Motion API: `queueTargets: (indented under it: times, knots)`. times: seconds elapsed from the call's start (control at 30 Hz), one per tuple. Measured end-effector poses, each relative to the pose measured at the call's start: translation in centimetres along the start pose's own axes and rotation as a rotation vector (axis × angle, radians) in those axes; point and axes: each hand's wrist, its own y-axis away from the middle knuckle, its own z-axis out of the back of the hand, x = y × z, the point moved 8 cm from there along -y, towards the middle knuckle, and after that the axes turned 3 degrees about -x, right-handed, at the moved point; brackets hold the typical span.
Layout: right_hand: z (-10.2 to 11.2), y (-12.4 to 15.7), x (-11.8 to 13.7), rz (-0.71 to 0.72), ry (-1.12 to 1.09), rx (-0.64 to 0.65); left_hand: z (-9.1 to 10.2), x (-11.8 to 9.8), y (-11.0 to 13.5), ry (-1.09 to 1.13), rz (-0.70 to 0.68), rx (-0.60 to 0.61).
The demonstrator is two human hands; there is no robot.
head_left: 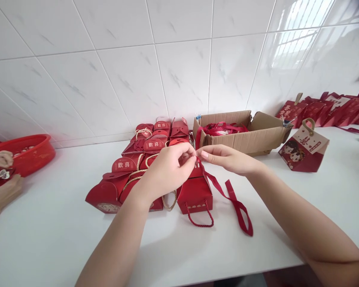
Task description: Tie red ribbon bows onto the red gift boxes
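Note:
My left hand [170, 167] is closed in a pinch over a red gift box [195, 195] that has a dark red rope handle at its front. Fingertips of my right hand [229, 157] meet it there, thumb and fingers pressed together. Between them is a red ribbon [218, 185], whose long loose end trails down to the right and loops on the white table. The exact grip on the ribbon is partly hidden by my fingers. Just left of the box, several red boxes with gold cord handles [124, 165] stand in a group.
Behind my right hand stands a cardboard box [242, 141] holding red ribbons. A house-shaped gift box [305, 147] is at the right, with several red gift bags [326, 109] behind it. Far left, another person's hands [2, 183] work beside a red basin [32, 153].

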Motion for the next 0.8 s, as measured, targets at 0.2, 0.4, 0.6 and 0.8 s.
queueTargets:
  times: [0.2,0.4,0.6,0.8]
  knots:
    - [0.8,0.6,0.9,0.024,-0.151,-0.144,1.9,-0.1,0.5,0.038,-0.005,-0.081]
    - [2.8,2.6,3.4,0.096,-0.156,-0.306,-0.5,3.5,1.3,-0.254,0.209,0.269]
    - [5.7,6.1,6.8,0.315,-0.195,-0.6,-2.2,4.5,1.2,-0.366,0.272,0.437]
    - [7.8,9.2,8.6,0.495,-0.269,-0.85,-2.1,4.7,1.1,-0.305,0.289,0.449]
